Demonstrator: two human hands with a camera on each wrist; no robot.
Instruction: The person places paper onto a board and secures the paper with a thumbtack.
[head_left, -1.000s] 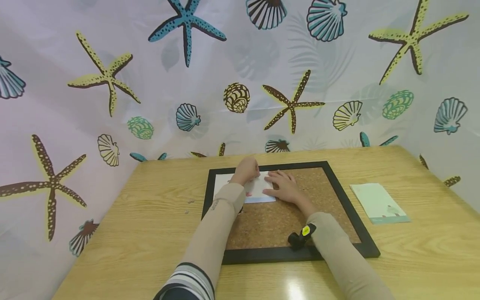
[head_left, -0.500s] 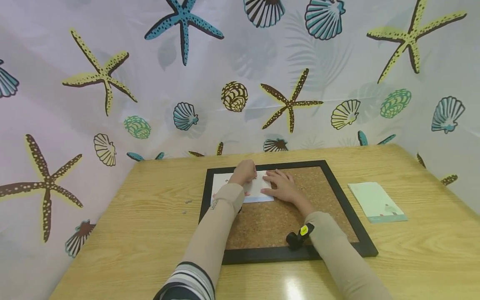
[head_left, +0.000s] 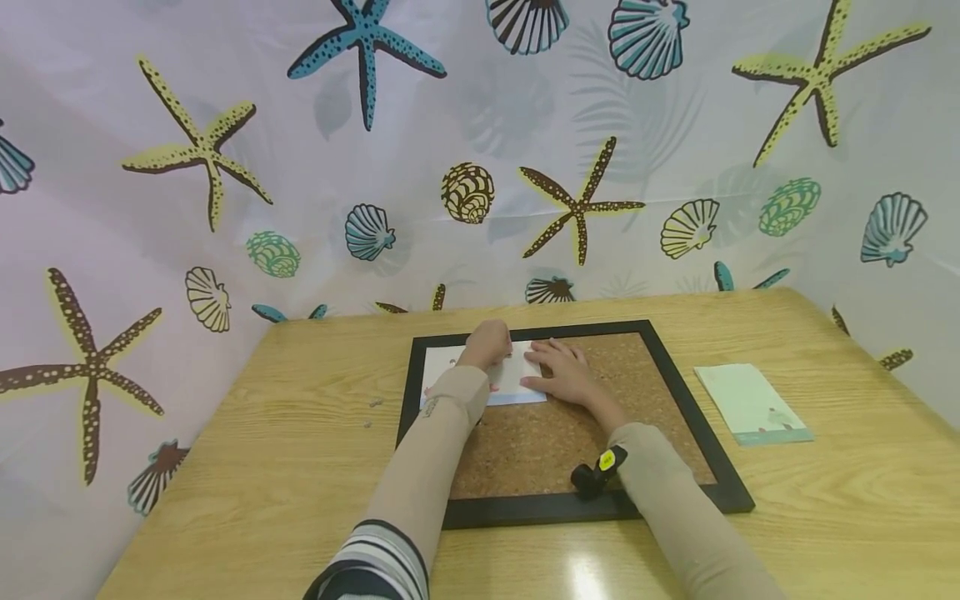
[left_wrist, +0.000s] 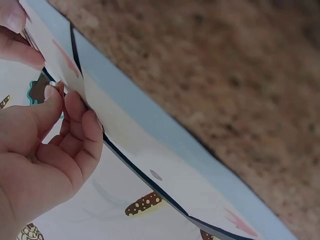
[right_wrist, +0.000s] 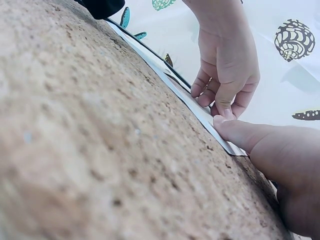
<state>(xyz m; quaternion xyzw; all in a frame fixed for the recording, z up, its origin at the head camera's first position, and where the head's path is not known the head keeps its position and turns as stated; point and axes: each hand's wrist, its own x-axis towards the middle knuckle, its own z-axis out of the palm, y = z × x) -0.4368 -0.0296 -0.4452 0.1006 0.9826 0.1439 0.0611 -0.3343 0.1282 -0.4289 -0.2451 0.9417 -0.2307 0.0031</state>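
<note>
A white sheet of paper (head_left: 517, 385) with a pale blue lower edge and red marks lies on the black-framed cork board (head_left: 540, 454), at its upper left. My left hand (head_left: 489, 343) is over the middle of the sheet. In the left wrist view, its thumb and forefinger pinch a small shiny thumbtack (left_wrist: 54, 84) at the paper, its point hidden. My right hand (head_left: 561, 372) rests on the sheet's right end, fingers spread. The right thumb (right_wrist: 240, 134) presses the paper close beside the left fingertips. A flat grey tack head (left_wrist: 156, 175) shows on the sheet.
A pale green notepad (head_left: 753, 404) lies on the wooden table (head_left: 300, 500) to the right of the board. Small silver tacks (head_left: 375, 403) lie on the table left of it. Behind the table hangs a curtain (head_left: 420, 183) printed with starfish and shells.
The head view has shifted slightly. My left hand has settled a little lower over the sheet and keeps pinching there; the right hand stays on the paper.
</note>
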